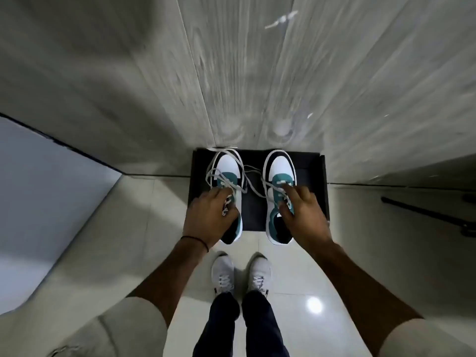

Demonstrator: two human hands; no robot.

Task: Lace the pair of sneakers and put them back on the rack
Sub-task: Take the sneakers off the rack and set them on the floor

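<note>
Against the foot of a grey wood-grain wall [231,73] a shallow black box [310,176] lies on the pale tiled floor [134,228], and both sneakers sit over it, toes toward the wall. The left sneaker [228,164], white, teal and black, is over the box's left half. The right sneaker [280,164] is over its right half, and both heels reach past the box's near edge. Whether the soles rest on the box or hang just above it cannot be told.

The left hand [210,217] comes down on the left sneaker's collar, its grip curled around the tongue and opening, where a printed label shows between thumb and fingers. The right hand [305,215] holds the right sneaker at the collar, thumb on the inner side and forefinger laid along the teal tongue, so its grip pinches the upper.

Grey laces [253,191] trail loose, looping over the left toe and crossing the box's middle between the two shoes.

On the near side of the box stand the person's own white shoes [222,274]. A thin dark band [196,239] circles the left wrist.
</note>
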